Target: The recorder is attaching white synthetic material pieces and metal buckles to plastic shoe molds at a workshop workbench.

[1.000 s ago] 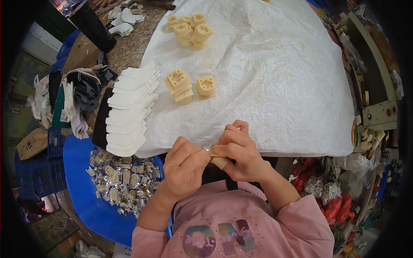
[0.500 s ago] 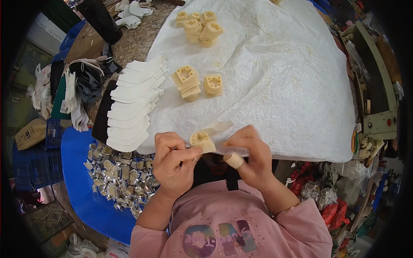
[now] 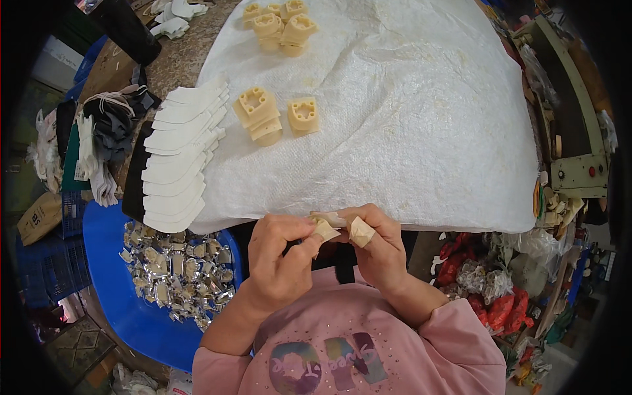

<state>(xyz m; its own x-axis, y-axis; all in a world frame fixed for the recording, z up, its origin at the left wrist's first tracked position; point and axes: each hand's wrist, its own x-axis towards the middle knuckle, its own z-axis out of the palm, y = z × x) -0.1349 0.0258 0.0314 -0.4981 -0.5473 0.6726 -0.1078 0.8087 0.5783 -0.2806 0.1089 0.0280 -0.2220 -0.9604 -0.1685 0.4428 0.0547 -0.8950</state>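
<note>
My left hand (image 3: 282, 253) is closed, pinching a small cream plastic shoe heel (image 3: 326, 229) at the front edge of the covered table. A thin whitish strip (image 3: 326, 216) lies against the heel's far side. The closed fingers of my right hand (image 3: 382, 257) press the strip at the heel's right side; their tips are partly hidden. Beige tape (image 3: 362, 232) is wrapped round my right thumb. Beyond my hands stand a stack of cream heels (image 3: 257, 113) and a single heel (image 3: 303, 116). To the left, white curved cut pieces (image 3: 174, 158) overlap in a row.
A white woven sheet (image 3: 395, 145) covers the table. More cream heels (image 3: 280, 29) stand at its far end. Left of my lap, a blue tub (image 3: 108, 283) holds many silvery pieces (image 3: 178, 270). A dark cylinder (image 3: 128, 33) stands far left; a greenish metal machine (image 3: 579, 174) is at right.
Both hands have come together and nearer to me, the right moving in to the heel. The strip's loose end no longer sticks out. The view has shifted, moving the tabletop things left and up.
</note>
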